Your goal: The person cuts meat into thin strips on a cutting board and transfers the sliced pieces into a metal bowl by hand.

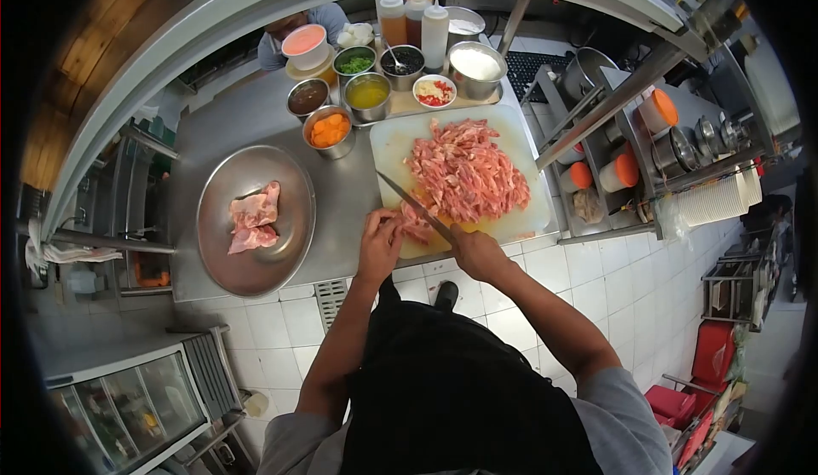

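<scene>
My right hand (479, 252) is closed round the handle of a knife (412, 206), whose blade points up and to the left across the near part of a cutting board (388, 138). With curled fingers, my left hand (381, 241) presses on raw meat (415, 226) at the board's near left edge, just left of the blade. A large heap of sliced raw meat (469, 172) covers the middle of the board. Left of the board, an oval metal tray (294, 253) holds raw meat pieces (255, 217).
Behind the board stand a bowl of orange pieces (329, 130), a bowl of yellow liquid (367, 96), a bowl of chopped red and pale bits (434, 92) and squeeze bottles (434, 39). A person (302, 34) is beyond the table. A metal post (596, 109) rises at the right.
</scene>
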Demonstrator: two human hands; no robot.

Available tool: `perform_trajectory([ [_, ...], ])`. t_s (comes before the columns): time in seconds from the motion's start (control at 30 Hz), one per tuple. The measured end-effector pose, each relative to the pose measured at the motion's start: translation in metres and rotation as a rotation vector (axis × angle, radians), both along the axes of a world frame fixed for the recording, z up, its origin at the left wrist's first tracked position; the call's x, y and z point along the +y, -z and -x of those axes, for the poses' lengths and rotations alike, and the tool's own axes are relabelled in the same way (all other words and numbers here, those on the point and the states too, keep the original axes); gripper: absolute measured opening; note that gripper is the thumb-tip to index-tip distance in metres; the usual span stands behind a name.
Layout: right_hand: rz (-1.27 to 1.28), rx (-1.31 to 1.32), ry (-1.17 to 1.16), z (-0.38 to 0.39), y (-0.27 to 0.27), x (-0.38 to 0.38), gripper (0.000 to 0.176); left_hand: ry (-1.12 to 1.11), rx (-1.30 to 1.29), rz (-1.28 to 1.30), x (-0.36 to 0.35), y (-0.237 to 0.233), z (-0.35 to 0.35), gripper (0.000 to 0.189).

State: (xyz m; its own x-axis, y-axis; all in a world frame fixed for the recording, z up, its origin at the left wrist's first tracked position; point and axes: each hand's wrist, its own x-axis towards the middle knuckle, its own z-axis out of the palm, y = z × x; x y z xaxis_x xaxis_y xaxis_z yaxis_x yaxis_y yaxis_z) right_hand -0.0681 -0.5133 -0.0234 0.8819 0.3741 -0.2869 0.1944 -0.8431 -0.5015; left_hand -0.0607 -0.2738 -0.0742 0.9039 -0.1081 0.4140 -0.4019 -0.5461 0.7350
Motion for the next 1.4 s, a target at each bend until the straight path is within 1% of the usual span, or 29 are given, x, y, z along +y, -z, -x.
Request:
perform_trajectory([
  [0.1,-0.025,-0.031,0.053,-0.001,0.003,0.009,0.022,-0.036,0.041,0.037,-0.006,0.0,0.004,0.02],
  [0.17,-0.028,-0.043,0.078,-0.002,0.007,0.019,0.022,-0.034,0.025,0.032,-0.008,-0.001,0.002,0.02],
  [0.23,-0.004,-0.025,0.044,0.002,0.005,0.028,0.022,-0.038,0.013,0.024,-0.008,-0.003,0.001,0.02],
  [0.33,0.02,-0.047,-0.013,0.007,0.019,0.027,0.024,-0.042,0.037,-0.018,-0.011,0.0,0.002,0.021],
  [0.47,0.065,-0.036,-0.047,0.024,0.023,0.002,0.024,-0.101,0.043,-0.002,-0.016,0.006,0.001,0.022],
  [0.57,0.104,-0.009,-0.013,0.061,0.013,-0.026,0.027,-0.126,0.034,0.02,-0.017,0.01,0.001,0.025],
  [0.63,0.183,0.101,-0.007,0.079,0.005,-0.041,0.034,-0.136,0.01,0.026,-0.016,0.013,0.0,0.026],
  [0.7,0.167,0.112,-0.006,0.082,0.003,-0.04,0.035,-0.106,0.03,0.046,-0.014,0.016,0.0,0.027],
  [0.73,0.15,0.125,0.005,0.082,0.003,-0.039,0.036,-0.107,0.024,0.044,-0.013,0.018,0.0,0.027],
  [0.77,0.152,0.093,0.036,0.072,0.017,-0.032,0.032,-0.091,0.03,0.033,-0.012,0.018,-0.002,0.027],
  [0.8,0.15,0.086,0.038,0.059,0.026,-0.024,0.032,-0.075,0.038,0.021,-0.011,0.019,-0.003,0.027],
  [0.83,0.081,-0.003,0.03,0.043,0.033,-0.014,0.028,-0.076,0.033,0.015,-0.011,0.016,-0.003,0.027],
  [0.87,0.01,-0.088,0.024,0.03,0.036,-0.003,0.025,-0.076,0.022,0.02,-0.011,0.013,-0.001,0.026],
  [0.97,0.001,-0.101,0.106,-0.003,0.031,0.014,0.024,-0.059,0.009,0.049,-0.014,0.009,0.001,0.025],
  [1.07,-0.016,-0.098,0.041,-0.005,0.007,0.012,0.024,-0.064,0.01,0.058,-0.012,0.006,0.004,0.024],
  [1.23,0.024,-0.019,-0.047,-0.008,-0.01,0.019,0.025,-0.066,0.012,0.04,-0.013,0.007,0.003,0.021],
  [1.33,0.038,-0.007,-0.053,-0.006,-0.005,0.02,0.024,-0.065,0.014,0.053,-0.014,0.01,0.003,0.021],
  [1.4,0.037,-0.012,-0.04,0.0,-0.001,0.019,0.024,-0.098,-0.017,-0.002,-0.016,0.013,0.002,0.021],
])
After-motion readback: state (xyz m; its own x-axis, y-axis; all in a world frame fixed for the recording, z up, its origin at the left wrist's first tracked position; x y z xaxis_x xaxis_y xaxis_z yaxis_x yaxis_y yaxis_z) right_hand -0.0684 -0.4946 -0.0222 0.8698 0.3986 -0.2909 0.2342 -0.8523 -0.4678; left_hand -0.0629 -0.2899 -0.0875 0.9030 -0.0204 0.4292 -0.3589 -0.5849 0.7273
